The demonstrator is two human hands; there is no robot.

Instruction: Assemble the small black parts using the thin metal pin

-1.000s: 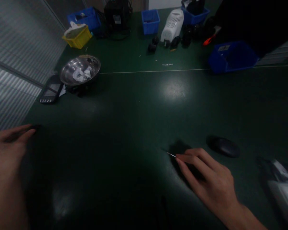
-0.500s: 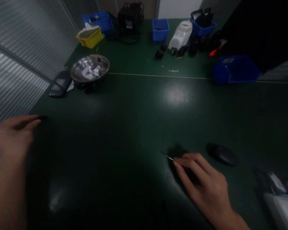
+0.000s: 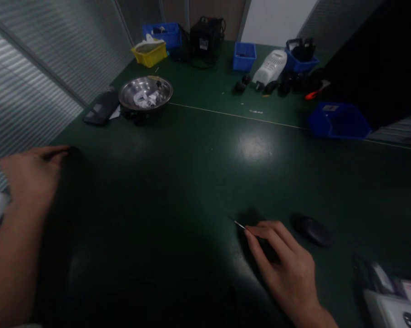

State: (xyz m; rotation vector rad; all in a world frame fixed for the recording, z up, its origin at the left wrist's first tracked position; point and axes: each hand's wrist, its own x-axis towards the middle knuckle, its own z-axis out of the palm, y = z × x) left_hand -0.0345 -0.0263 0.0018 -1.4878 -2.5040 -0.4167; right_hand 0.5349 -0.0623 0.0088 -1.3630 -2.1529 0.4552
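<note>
My right hand (image 3: 287, 269) rests low on the dark green table (image 3: 178, 182). Its thumb and forefinger pinch a thin silvery rod (image 3: 240, 225) that points up and to the left; the rest of it is hidden by the fingers. To the right of that hand lies a black computer mouse (image 3: 312, 231). At the left edge of the table my left hand (image 3: 34, 171) is closed in a pinch. A small dark thing (image 3: 74, 150) shows at its fingertips, too dim to name.
A steel bowl (image 3: 127, 96) with white scraps stands back left beside a dark flat device (image 3: 101, 108). Along the back are a yellow bin (image 3: 150, 57), a black box-shaped device (image 3: 207, 36) and blue bins (image 3: 244, 61). A blue bin (image 3: 342, 123) sits right; a white device (image 3: 393, 307) lies lower right.
The whole view has tilted and shifted, so the back objects appear farther right. Both hands keep the same pinched shape, with no clear movement over the table.
</note>
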